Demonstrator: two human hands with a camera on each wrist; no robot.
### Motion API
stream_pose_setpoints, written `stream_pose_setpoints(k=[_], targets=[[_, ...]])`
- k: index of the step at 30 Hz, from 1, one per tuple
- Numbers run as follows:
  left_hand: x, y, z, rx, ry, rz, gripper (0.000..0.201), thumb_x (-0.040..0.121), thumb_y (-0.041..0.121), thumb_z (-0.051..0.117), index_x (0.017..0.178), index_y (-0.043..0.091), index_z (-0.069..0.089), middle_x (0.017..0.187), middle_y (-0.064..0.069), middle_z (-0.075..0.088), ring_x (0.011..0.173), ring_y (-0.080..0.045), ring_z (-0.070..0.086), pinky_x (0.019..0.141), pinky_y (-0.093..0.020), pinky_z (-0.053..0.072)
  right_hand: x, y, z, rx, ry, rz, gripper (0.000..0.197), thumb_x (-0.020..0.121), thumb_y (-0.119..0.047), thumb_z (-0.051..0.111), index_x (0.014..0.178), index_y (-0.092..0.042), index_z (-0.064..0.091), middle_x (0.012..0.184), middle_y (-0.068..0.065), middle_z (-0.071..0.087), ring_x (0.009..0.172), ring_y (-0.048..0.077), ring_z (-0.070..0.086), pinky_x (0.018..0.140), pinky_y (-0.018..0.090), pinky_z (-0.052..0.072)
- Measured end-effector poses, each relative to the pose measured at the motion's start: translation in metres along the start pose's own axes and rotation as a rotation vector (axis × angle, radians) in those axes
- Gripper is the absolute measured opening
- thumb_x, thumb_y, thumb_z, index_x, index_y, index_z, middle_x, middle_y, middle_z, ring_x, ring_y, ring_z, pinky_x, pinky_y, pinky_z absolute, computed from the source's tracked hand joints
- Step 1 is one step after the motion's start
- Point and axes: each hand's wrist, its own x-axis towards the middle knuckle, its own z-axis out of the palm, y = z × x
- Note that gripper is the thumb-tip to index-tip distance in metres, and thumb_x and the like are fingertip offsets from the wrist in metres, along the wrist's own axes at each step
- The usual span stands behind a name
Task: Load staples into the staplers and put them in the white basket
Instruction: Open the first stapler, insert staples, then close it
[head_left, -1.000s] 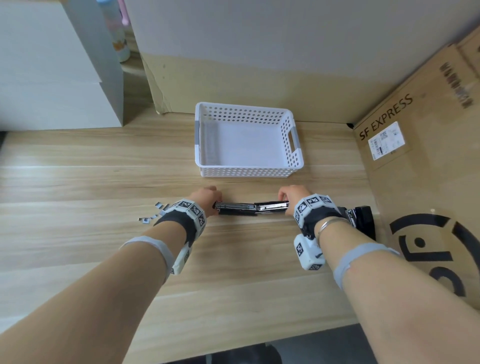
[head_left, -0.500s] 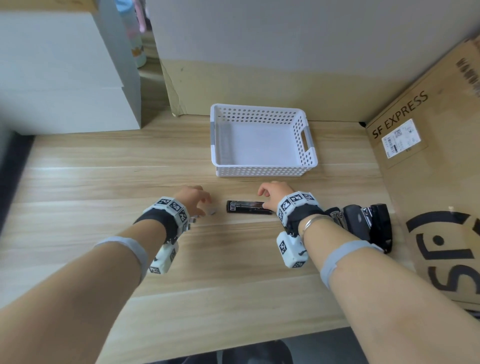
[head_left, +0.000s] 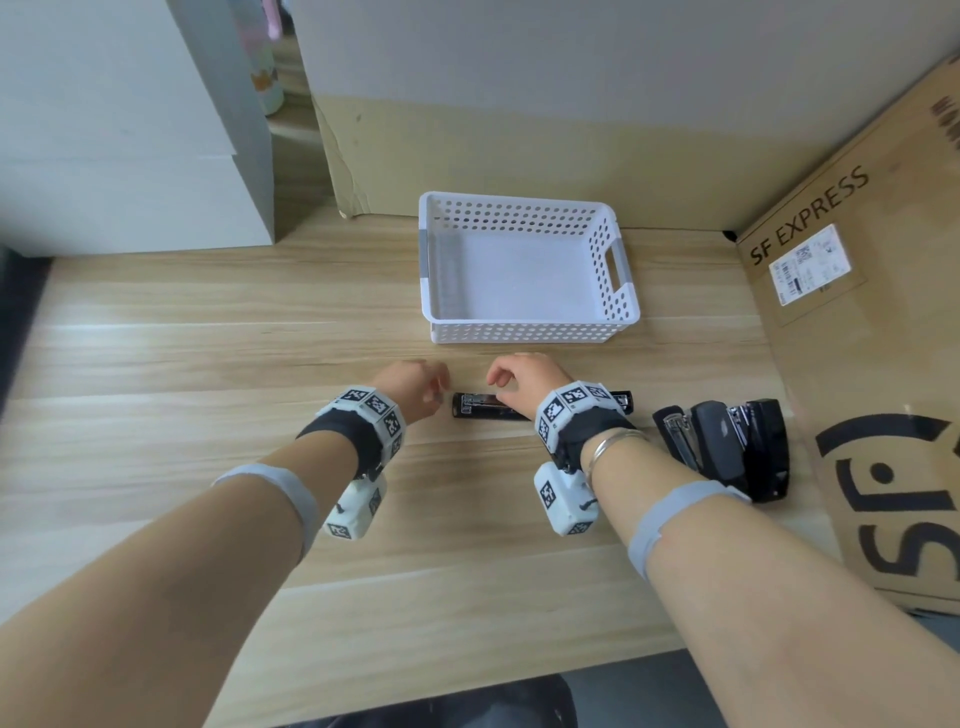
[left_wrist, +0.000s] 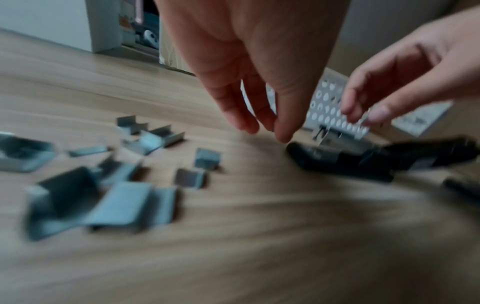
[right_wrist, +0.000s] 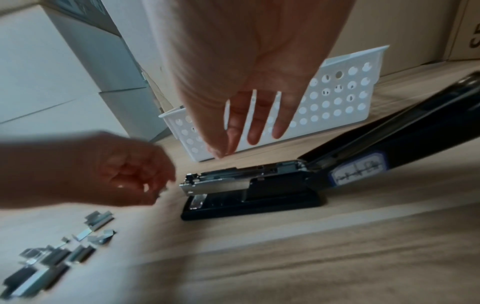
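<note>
A black stapler (head_left: 483, 410) lies flipped open on the wooden table, its metal magazine (right_wrist: 221, 183) bared and its lid (right_wrist: 389, 144) swung back to the right. My left hand (head_left: 415, 384) hovers at the magazine's left end and pinches a small strip of staples (right_wrist: 165, 188) in its fingertips (left_wrist: 283, 131). My right hand (head_left: 519, 374) hangs just above the stapler, fingers loose, thumb and forefinger tips (right_wrist: 221, 152) close together with nothing seen between them. The white perforated basket (head_left: 519, 332) stands empty behind the hands. Several loose staple strips (left_wrist: 116, 195) lie left of the stapler.
Other black staplers (head_left: 727, 452) are heaped at the right, against a large cardboard box (head_left: 857, 338). White boxes (head_left: 130, 156) and a cardboard panel (head_left: 493, 150) close off the back. Bare wooden table (head_left: 467, 571) lies between my arms and the front edge.
Both hands have let go of the stapler, which now lies open on the table. My left hand went left to the staples and has come back to the stapler. My right hand has lifted off it.
</note>
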Motion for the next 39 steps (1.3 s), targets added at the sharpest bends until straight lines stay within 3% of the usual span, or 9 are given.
stream_pose_setpoints(k=[3, 6, 14, 16, 19, 23, 30, 36, 39], targets=[[0.003, 0.02, -0.008, -0.165, 0.047, 0.009, 0.034, 0.084, 0.013, 0.06, 0.115, 0.009, 0.047, 0.102, -0.007, 0.069, 0.091, -0.024, 0.064, 0.077, -0.028, 0.047, 0.003, -0.009, -0.001, 0.053, 0.018, -0.061, 0.02, 0.085, -0.015, 0.067, 0.105, -0.016, 0.066, 0.104, 0.0, 0.07, 0.096, 0.015, 0.064, 0.086, 0.025, 0.049], [0.011, 0.037, -0.012, -0.257, 0.071, 0.018, 0.045, 0.079, 0.01, 0.066, 0.117, 0.006, 0.042, 0.102, -0.01, 0.07, 0.089, -0.024, 0.065, 0.074, -0.026, 0.046, 0.005, -0.013, -0.003, 0.137, 0.035, -0.049, 0.023, 0.081, -0.021, 0.072, 0.102, -0.014, 0.066, 0.102, 0.001, 0.072, 0.095, 0.017, 0.066, 0.089, 0.03, 0.052], [0.022, 0.046, -0.006, -0.412, 0.043, -0.03, 0.049, 0.075, 0.009, 0.072, 0.116, 0.011, 0.046, 0.094, -0.004, 0.066, 0.079, -0.016, 0.06, 0.067, -0.022, 0.045, 0.003, -0.001, -0.007, 0.134, 0.055, -0.036, 0.016, 0.083, -0.015, 0.069, 0.099, -0.013, 0.069, 0.094, 0.004, 0.074, 0.089, 0.017, 0.07, 0.089, 0.032, 0.055], [0.023, 0.042, -0.005, -0.377, 0.045, -0.036, 0.046, 0.074, 0.008, 0.073, 0.114, 0.011, 0.049, 0.091, 0.001, 0.06, 0.078, -0.015, 0.056, 0.065, -0.021, 0.043, 0.002, 0.002, -0.005, 0.078, 0.045, -0.036, 0.022, 0.086, -0.017, 0.065, 0.107, -0.016, 0.07, 0.097, 0.002, 0.075, 0.092, 0.015, 0.069, 0.091, 0.029, 0.054], [0.022, 0.033, -0.005, -0.182, -0.004, 0.005, 0.043, 0.074, 0.015, 0.074, 0.114, 0.014, 0.056, 0.095, 0.004, 0.052, 0.082, -0.014, 0.049, 0.073, -0.024, 0.04, -0.001, 0.007, -0.002, 0.02, 0.025, -0.036, 0.023, 0.089, -0.019, 0.061, 0.108, -0.02, 0.073, 0.101, 0.0, 0.075, 0.096, 0.014, 0.068, 0.091, 0.027, 0.053], [0.02, 0.027, 0.0, -0.08, -0.066, 0.021, 0.032, 0.079, 0.019, 0.069, 0.11, 0.013, 0.062, 0.109, -0.005, 0.062, 0.084, -0.013, 0.047, 0.074, -0.023, 0.036, -0.006, 0.009, 0.006, -0.028, 0.025, -0.035, 0.022, 0.089, -0.02, 0.06, 0.105, -0.02, 0.074, 0.104, 0.0, 0.074, 0.098, 0.017, 0.066, 0.088, 0.029, 0.053], [0.019, 0.03, 0.005, -0.07, -0.041, 0.005, 0.027, 0.082, 0.02, 0.066, 0.107, 0.01, 0.063, 0.112, -0.007, 0.066, 0.101, -0.023, 0.06, 0.072, -0.021, 0.034, -0.004, 0.009, 0.018, -0.023, 0.083, -0.012, 0.018, 0.086, -0.018, 0.062, 0.099, -0.018, 0.075, 0.101, 0.0, 0.072, 0.097, 0.018, 0.064, 0.083, 0.028, 0.052], [0.019, 0.028, 0.007, -0.104, -0.033, -0.004, 0.026, 0.081, 0.02, 0.067, 0.104, 0.008, 0.064, 0.111, -0.009, 0.066, 0.098, -0.024, 0.06, 0.072, -0.021, 0.035, 0.0, 0.011, 0.019, -0.013, 0.078, -0.001, 0.016, 0.082, -0.017, 0.064, 0.096, -0.017, 0.073, 0.097, 0.001, 0.072, 0.094, 0.018, 0.065, 0.084, 0.028, 0.052], [0.019, 0.027, 0.008, -0.104, -0.033, -0.008, 0.026, 0.081, 0.021, 0.068, 0.103, 0.009, 0.064, 0.11, -0.008, 0.066, 0.089, -0.021, 0.057, 0.072, -0.022, 0.035, 0.0, 0.012, 0.021, -0.003, 0.081, 0.008, 0.016, 0.082, -0.017, 0.064, 0.096, -0.017, 0.073, 0.097, 0.001, 0.071, 0.094, 0.018, 0.065, 0.084, 0.028, 0.052]])
